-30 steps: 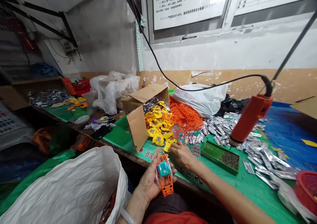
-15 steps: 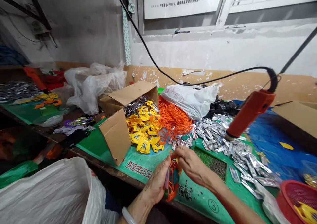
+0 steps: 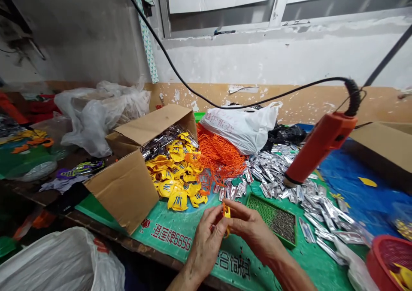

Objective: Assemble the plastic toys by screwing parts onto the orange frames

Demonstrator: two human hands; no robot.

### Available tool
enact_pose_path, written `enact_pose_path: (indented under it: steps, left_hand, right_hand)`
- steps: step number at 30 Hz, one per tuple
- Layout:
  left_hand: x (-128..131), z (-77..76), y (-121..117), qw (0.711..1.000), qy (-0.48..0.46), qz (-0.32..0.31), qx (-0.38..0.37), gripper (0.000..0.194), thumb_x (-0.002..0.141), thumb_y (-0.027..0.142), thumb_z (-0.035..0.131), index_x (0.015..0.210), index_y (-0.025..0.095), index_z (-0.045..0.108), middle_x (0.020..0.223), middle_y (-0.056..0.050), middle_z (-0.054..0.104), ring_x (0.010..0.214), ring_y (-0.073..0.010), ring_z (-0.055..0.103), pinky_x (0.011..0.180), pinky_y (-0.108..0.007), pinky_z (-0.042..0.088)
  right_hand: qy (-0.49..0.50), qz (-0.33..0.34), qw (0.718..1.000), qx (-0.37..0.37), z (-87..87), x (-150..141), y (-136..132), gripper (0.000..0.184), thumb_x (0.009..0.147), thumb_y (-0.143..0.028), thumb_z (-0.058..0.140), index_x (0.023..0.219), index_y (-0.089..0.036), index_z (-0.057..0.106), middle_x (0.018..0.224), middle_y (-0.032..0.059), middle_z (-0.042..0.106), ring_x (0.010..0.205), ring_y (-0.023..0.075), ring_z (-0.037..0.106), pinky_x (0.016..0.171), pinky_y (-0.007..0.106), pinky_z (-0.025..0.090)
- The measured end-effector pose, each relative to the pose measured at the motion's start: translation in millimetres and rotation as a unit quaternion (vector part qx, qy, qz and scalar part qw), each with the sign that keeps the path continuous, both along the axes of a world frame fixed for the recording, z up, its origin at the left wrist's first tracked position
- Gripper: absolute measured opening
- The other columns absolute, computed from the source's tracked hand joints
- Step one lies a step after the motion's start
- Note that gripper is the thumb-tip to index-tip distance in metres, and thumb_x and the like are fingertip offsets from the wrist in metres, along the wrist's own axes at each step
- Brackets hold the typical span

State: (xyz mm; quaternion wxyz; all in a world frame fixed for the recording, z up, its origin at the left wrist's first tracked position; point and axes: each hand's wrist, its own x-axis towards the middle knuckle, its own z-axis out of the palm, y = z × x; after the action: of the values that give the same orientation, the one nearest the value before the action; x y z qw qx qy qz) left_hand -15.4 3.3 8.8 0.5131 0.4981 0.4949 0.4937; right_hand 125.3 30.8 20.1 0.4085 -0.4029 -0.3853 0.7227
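A small yellow plastic piece (image 3: 227, 216) was pinched between the left hand (image 3: 206, 244) and the right hand (image 3: 251, 231); both hands were closed on it, fingertips touching it, and were held above a green printed mat (image 3: 167, 239) on the desk (image 3: 141, 250). The piece's exact shape was partly hidden by the fingers. Just right of the hands, a green tray (image 3: 257, 209) holding small dark parts was seen on the mat. Left of them, a white plastic sack (image 3: 54, 261) was seen at the near desk edge, and a red basket (image 3: 383, 261) was placed at far right. An open cardboard box (image 3: 124, 190) lay on its side, with yellow plastic parts (image 3: 174, 179) spilled from it. Orange plastic frames (image 3: 220, 153) were heaped beside those parts, and silver sachets (image 3: 289, 175) were scattered to the right. An orange-handled electric tool (image 3: 318, 147) hung from a black cable above the sachets. A white plastic bag (image 3: 238, 128) was piled against the wall behind.
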Motion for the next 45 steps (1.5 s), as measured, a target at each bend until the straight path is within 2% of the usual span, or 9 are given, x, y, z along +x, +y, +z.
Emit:
enact_pose_path:
  steps: [3,7,11,14,17,21,25,34,45]
  left_hand:
    - [0,0.7,-3,0.999,0.041,0.004,0.029,0.039,0.084,0.04,0.06,0.118,0.021,0.065,0.125,-0.011,0.058,0.117,-0.0288,0.049,0.101,-0.038,0.038]
    - [-1,-0.5,-7,0.991,0.118,0.017,0.059,0.038,0.084,0.039,0.06,0.118,0.024,0.066,0.123,-0.011,0.057,0.117,-0.0297,0.048,0.101,-0.04,0.037]
    - [0,-2.4,-7,0.963,0.237,0.041,0.119,0.035,0.086,0.039,0.056,0.117,0.025,0.066,0.118,-0.011,0.058,0.113,-0.0303,0.049,0.098,-0.045,0.039]
    - [4,-3.3,-8,0.926,0.327,0.048,0.183,0.034,0.088,0.037,0.052,0.116,0.022,0.065,0.116,-0.012,0.058,0.108,-0.0291,0.051,0.093,-0.045,0.043]
    - [9,-3.4,-11,0.871,0.416,0.079,0.249,0.035,0.088,0.033,0.053,0.119,0.021,0.061,0.118,-0.013,0.057,0.105,-0.0287,0.051,0.089,-0.045,0.044]
    - [15,-2.6,-15,0.8,0.503,0.108,0.309,0.036,0.086,0.029,0.056,0.119,0.019,0.059,0.119,-0.013,0.057,0.102,-0.0295,0.049,0.086,-0.047,0.043]
    - [18,-1.7,-17,0.761,0.542,0.146,0.324,0.032,0.082,0.027,0.058,0.113,0.019,0.062,0.117,-0.013,0.059,0.1,-0.0307,0.049,0.083,-0.047,0.041]
    - [18,0.9,-21,0.76,0.54,0.172,0.319,0.03,0.082,0.026,0.057,0.109,0.018,0.064,0.112,-0.013,0.063,0.098,-0.0315,0.049,0.082,-0.047,0.039]
    - [17,-3.9,-22,0.759,0.551,0.146,0.313,0.03,0.079,0.022,0.06,0.109,0.02,0.064,0.115,-0.012,0.063,0.098,-0.031,0.05,0.081,-0.047,0.039]
  right_hand:
    - [0.03,-0.028,0.999,-0.002,-8.1,-1,-3,0.057,0.058,-0.024,0.083,0.113,-0.02,0.066,0.103,0.0067,0.073,0.093,0.0203,0.066,0.088,0.035,0.048]
    - [0.049,-0.073,0.996,0.021,-21.0,3,-9,0.053,0.057,-0.024,0.084,0.107,-0.022,0.068,0.107,0.0076,0.072,0.097,0.0221,0.066,0.089,0.037,0.049]
    - [0.117,-0.103,0.986,0.058,-25.6,12,-13,0.061,0.055,-0.028,0.085,0.112,-0.027,0.064,0.12,0.0085,0.067,0.109,0.0264,0.063,0.094,0.042,0.047]
    - [0.127,-0.097,0.985,0.065,-22.9,15,-15,0.066,0.052,-0.025,0.087,0.114,-0.026,0.063,0.125,0.0098,0.064,0.118,0.0284,0.057,0.101,0.044,0.043]
    - [0.124,-0.11,0.984,0.064,-19.8,13,-20,0.067,0.05,-0.023,0.086,0.113,-0.028,0.062,0.128,0.0087,0.062,0.123,0.028,0.054,0.105,0.044,0.039]
    - [0.139,-0.106,0.983,0.063,-20.1,8,-29,0.054,0.061,-0.029,0.076,0.114,-0.028,0.063,0.131,0.0076,0.06,0.123,0.0283,0.053,0.105,0.044,0.039]
    - [0.153,-0.109,0.98,0.063,-22.2,3,-35,0.052,0.063,-0.029,0.067,0.115,-0.026,0.064,0.132,0.0085,0.059,0.121,0.0299,0.054,0.102,0.044,0.041]
    - [0.159,-0.186,0.97,0.011,-21.8,-9,-36,0.048,0.06,-0.021,0.07,0.107,-0.026,0.066,0.123,0.0067,0.065,0.11,0.0277,0.06,0.101,0.044,0.042]
    - [0.168,-0.18,0.969,-0.005,-23.9,-6,-36,0.047,0.059,-0.021,0.074,0.106,-0.025,0.068,0.124,0.008,0.065,0.108,0.0277,0.061,0.097,0.043,0.046]
